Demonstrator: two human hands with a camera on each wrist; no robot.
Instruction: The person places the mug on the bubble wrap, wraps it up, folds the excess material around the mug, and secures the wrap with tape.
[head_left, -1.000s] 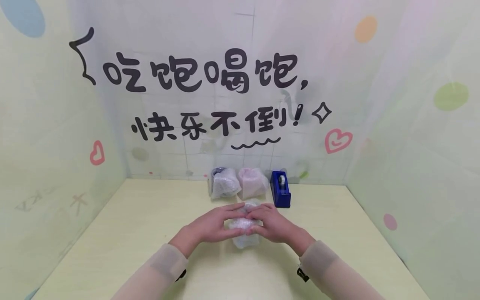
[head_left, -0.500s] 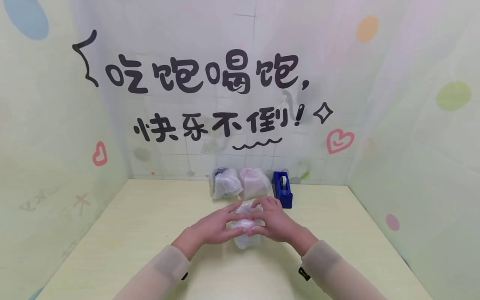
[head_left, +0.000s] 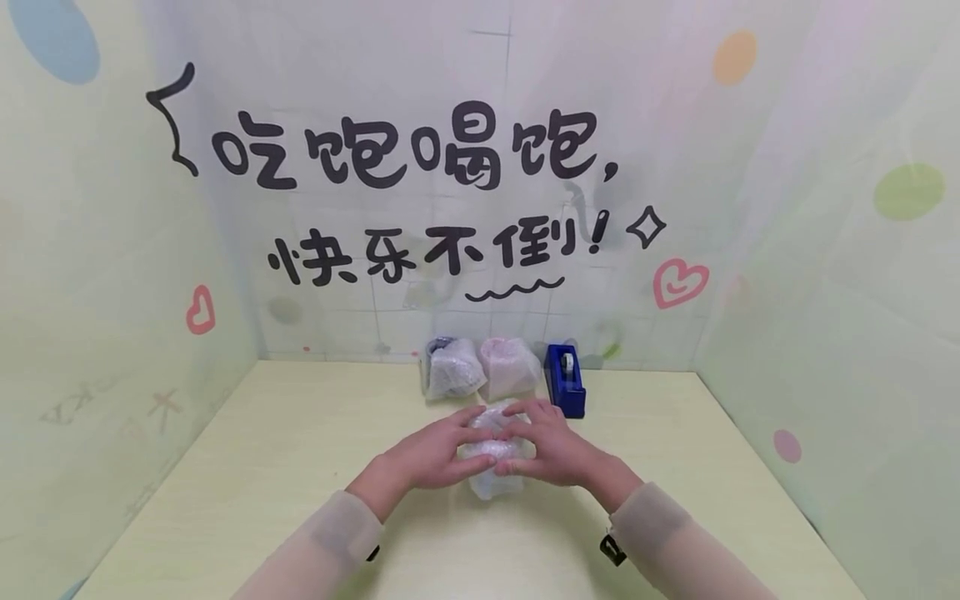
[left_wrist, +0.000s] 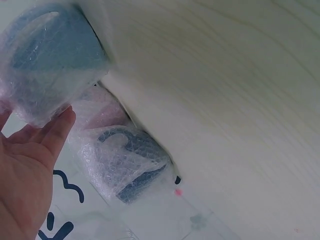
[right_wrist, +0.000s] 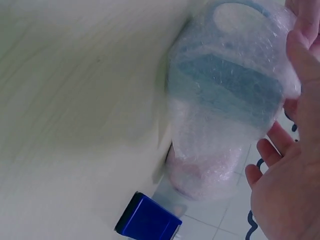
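A light blue mug in bubble wrap [head_left: 495, 485] stands on the table in front of me; its handle shows through the wrap in both wrist views. My left hand [head_left: 431, 450] touches the wrap from the left with nearly straight fingers, thumb nearer me. From the right, my right hand [head_left: 558, 446] rests on the same wrap, its fingers spread and slightly bent. The fingertips of both hands come close together over the top of the mug. Part of the wrap lies hidden beneath the fingers.
Behind stand a dark blue bubble-wrapped mug [head_left: 455, 371] and a pink bubble-wrapped item [head_left: 510, 367], side by side near the back wall. To their right is a blue tape dispenser [head_left: 565, 383] with a roll in it. Printed fabric walls enclose the table [head_left: 247, 475].
The right hand's upper fingers have lifted and drawn back to the right, leaving more of the wrap's top in sight. The left hand has barely moved; the wrapped mug stays in place.
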